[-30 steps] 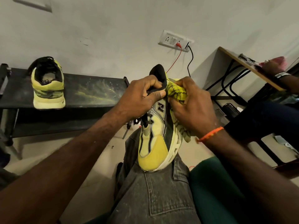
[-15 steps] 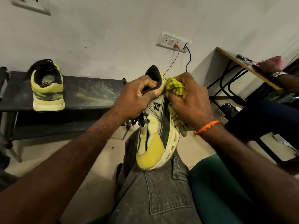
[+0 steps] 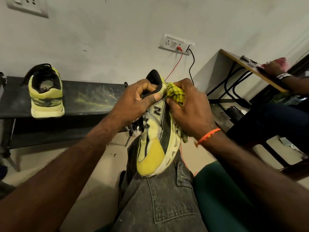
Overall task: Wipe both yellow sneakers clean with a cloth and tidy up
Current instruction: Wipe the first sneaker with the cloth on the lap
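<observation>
Your left hand (image 3: 133,102) grips the collar of 1 yellow sneaker (image 3: 156,138), fingers curled inside the opening, thumb on the outside. The sneaker stands toe-down on your thigh, sole facing right. Your right hand (image 3: 190,111) holds a bunched yellow cloth (image 3: 176,94) against its heel. The other sneaker (image 3: 46,94) sits heel toward you on the black bench (image 3: 93,99), well apart.

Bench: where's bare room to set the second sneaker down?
The black bench is bare from the parked sneaker rightward to its end. It is crowded around the held sneaker, where left hand and right hand with cloth work.
</observation>
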